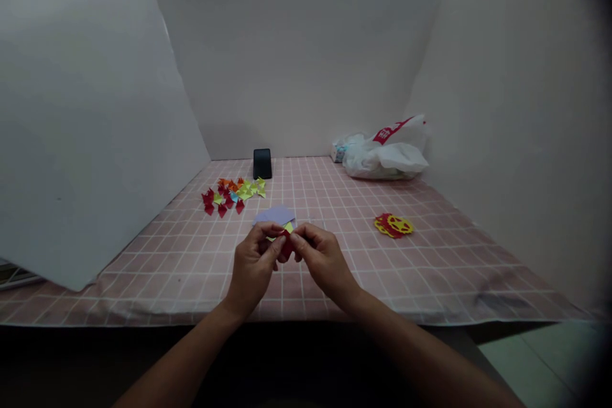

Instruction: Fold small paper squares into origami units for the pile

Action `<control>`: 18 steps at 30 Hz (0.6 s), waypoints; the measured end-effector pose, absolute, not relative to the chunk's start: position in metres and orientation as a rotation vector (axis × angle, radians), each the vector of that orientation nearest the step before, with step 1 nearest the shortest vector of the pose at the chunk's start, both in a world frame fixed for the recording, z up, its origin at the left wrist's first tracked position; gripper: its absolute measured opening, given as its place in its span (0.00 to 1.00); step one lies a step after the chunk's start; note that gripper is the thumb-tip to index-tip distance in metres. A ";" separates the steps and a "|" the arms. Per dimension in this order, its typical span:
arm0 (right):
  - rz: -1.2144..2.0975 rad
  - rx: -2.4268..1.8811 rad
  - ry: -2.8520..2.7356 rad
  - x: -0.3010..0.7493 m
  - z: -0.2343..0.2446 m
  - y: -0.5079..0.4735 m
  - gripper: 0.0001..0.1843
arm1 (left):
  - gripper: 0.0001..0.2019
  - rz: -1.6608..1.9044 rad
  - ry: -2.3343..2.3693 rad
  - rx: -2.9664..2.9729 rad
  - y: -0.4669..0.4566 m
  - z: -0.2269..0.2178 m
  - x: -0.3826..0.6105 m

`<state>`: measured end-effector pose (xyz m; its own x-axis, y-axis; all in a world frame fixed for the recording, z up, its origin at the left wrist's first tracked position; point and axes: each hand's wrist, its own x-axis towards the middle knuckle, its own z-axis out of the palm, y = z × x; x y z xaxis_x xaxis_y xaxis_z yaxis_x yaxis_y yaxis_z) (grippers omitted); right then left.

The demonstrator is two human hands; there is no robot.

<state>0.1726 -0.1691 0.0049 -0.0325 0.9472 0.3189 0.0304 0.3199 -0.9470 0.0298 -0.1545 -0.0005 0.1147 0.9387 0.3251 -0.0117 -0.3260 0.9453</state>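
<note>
Fingers [301, 243] of a person's left hand [249, 266] and right hand [331, 262] pinch a small red paper piece [287, 247] between them above a checked tabletop [191, 268]. Beyond them and to the left sits a cluster of folded paper shapes [229, 199] in red, orange, yellow and blue, which look finished. The piece in the fingers appears only partway shaped, though its creases are too small to read. Just past the fingers, partly hidden by them, lie lilac paper [275, 215] and a bit of yellow paper [289, 227], seemingly stock not yet folded. Well to the fingers' right, a pile of yellow and red cutouts [394, 225] lies untouched.
</note>
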 end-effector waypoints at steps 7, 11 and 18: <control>0.958 -0.991 -1.404 0.174 0.003 -0.168 0.13 | 0.07 1.316 0.959 1.479 -0.154 0.000 0.029; 0.920 -0.993 -1.426 0.175 0.001 -0.167 0.13 | 0.09 1.239 0.918 1.362 -0.155 0.001 0.028; 0.806 -1.019 -1.470 0.175 0.000 -0.167 0.11 | 0.14 1.137 0.835 1.137 -0.156 -0.001 0.027</control>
